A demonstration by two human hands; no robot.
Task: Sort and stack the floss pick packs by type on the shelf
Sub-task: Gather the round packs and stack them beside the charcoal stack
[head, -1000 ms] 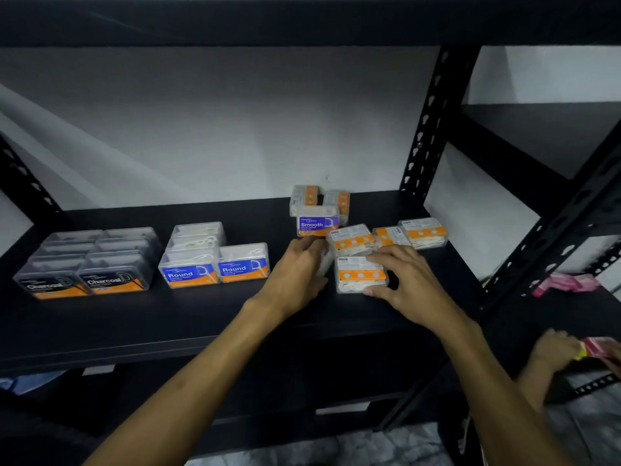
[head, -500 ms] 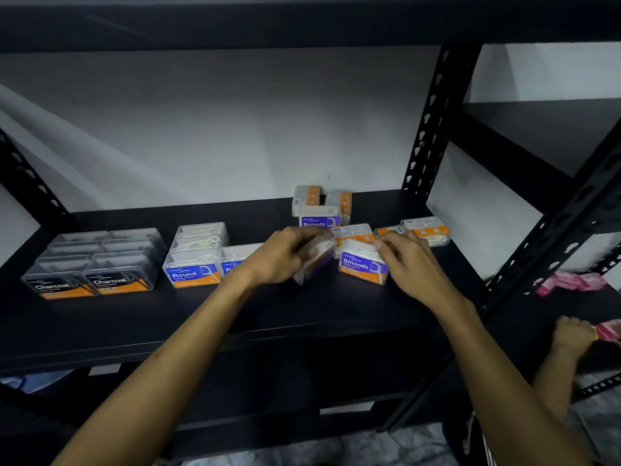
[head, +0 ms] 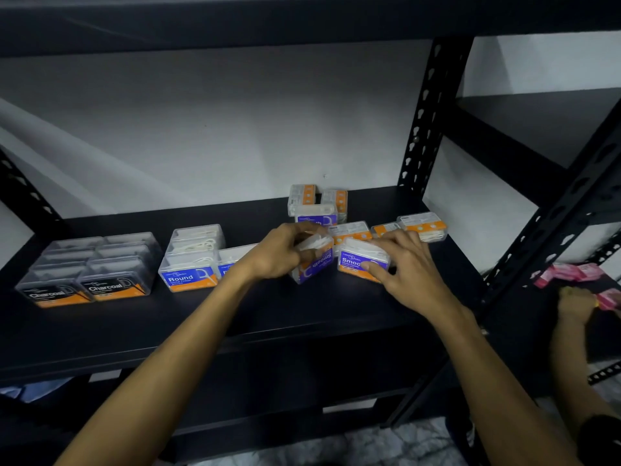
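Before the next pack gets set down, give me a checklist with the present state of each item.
1. Left hand grips a Smooth pack: ok, fingers curled round it, pack tilted on end.
2. Right hand holds the second Smooth pack: ok, label facing forward, resting on the shelf.
3. Charcoal stack sorted: ok, only Charcoal labels show.
4. Round stack sorted: ok on the visible front label; the neighbouring pack's label is hidden by the left wrist.
5. Loose packs behind the hands sorted: not ok, lying scattered, backs up.
6. Types of those loose packs: cannot tell.
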